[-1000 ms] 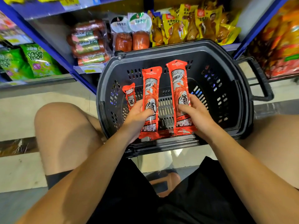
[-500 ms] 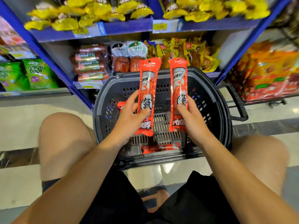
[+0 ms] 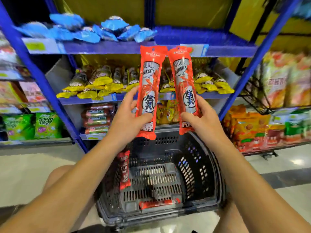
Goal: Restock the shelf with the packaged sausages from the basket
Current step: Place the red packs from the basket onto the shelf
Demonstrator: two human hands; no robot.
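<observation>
- left hand [image 3: 129,118]: fingers curled round the lower half of a long red plastic sausage pack [image 3: 148,91], thumb across its front. the pack stands nearly upright.
- right hand [image 3: 200,120]: fingers wrapped round the lower part of a second long red sausage pack [image 3: 184,88], held in the same way. the two packs lean toward each other at the top and sit just beside each other; whether they touch cannot be told.
- change: a second ago both packs were low inside the black perforated plastic basket [image 3: 215,182]; they have since been raised clear of its rim and now stand in front of the blue metal shelving [image 3: 242,76]. the view has tilted upward, bringing the upper tiers into sight.
- position against the shelving: the pack tops overlap the edge of the tier carrying blue foil packets [image 3: 107,31]; the mid sections cross the tier of yellow-ended snack packs [image 3: 94,81]. neither pack rests on any tier.
- remaining stock: one small red pack [image 3: 124,170] leans against the left inner wall of the basket, and another red pack [image 3: 158,203] lies flat along its near edge.
- judgement: the pick-up step is complete and the transfer to the shelving is under way. placement is not yet done, and at least one further trip to the basket will be required. the target tier cannot be determined.
</observation>
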